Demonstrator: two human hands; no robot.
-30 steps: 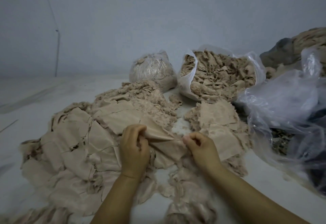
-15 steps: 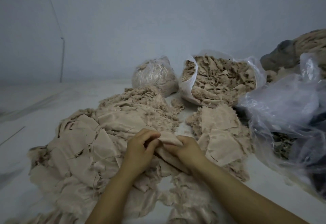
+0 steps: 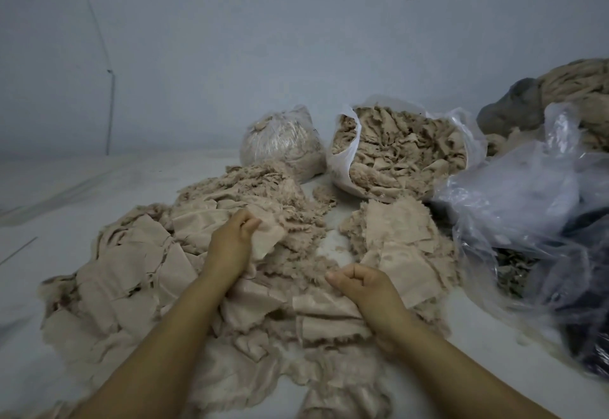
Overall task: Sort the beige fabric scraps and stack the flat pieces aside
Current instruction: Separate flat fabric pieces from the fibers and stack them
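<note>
A wide heap of beige fabric scraps [image 3: 131,273] covers the white surface in front of me. My left hand [image 3: 230,243] grips a crumpled beige piece [image 3: 268,237] lifted just above the heap's middle. My right hand [image 3: 362,283] hovers low over the scraps at the heap's right, fingers curled into a loose fist, and I see nothing held in it. A smaller stack of flat beige pieces [image 3: 398,237] lies to the right of both hands.
An open white bag full of scraps [image 3: 402,151] and a tied clear bag [image 3: 283,141] stand at the back. Crumpled clear plastic bags [image 3: 527,204] with dark cloth crowd the right side. More fabric is piled at the far right [image 3: 580,88]. A grey wall is behind.
The hands, which were together on one piece, have parted. The left hand moved up and away with the piece; the right hand drew back toward me without it.
</note>
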